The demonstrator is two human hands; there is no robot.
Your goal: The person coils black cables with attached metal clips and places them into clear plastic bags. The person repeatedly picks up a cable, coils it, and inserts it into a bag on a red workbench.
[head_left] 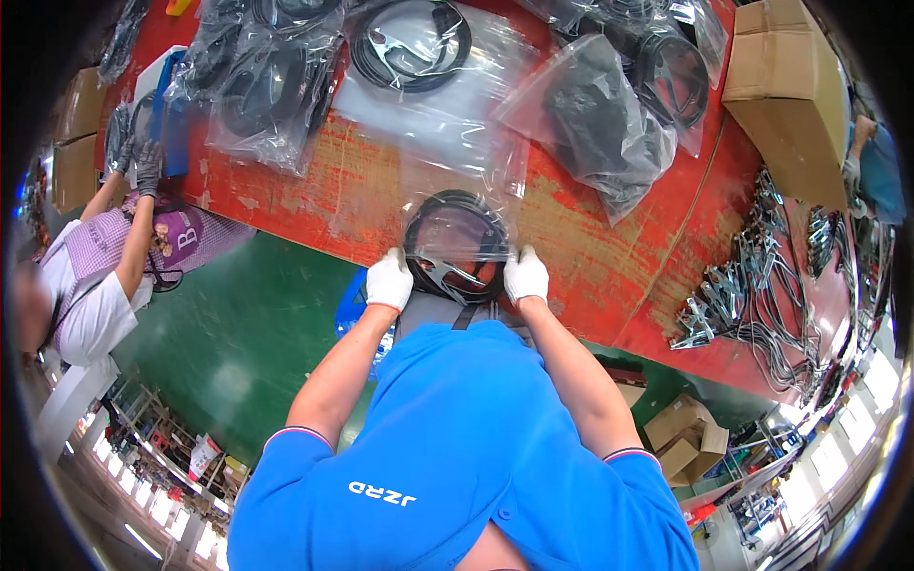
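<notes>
A coil of black cable [417, 228] with a silvery metal clamp [455, 276] lies at the table's front edge, close to my body. Its far part is inside a clear plastic bag [464, 176]; the near part sticks out of the bag's mouth. My left hand [389, 279], in a white glove, pinches the bag's edge at the coil's left side. On the opposite side my right hand [526, 276], gloved likewise, is closed on the bag's other edge. The fingertips of both are partly hidden against the coil.
Ahead on the worn red table [314, 205] lie flat clear bags with a cable coil [411, 46] on top. Bagged coils [262, 95] sit left, more bags [609, 114] right. Metal clamps [743, 295] and a cardboard box [776, 76] stand far right. A co-worker [95, 276] works at left.
</notes>
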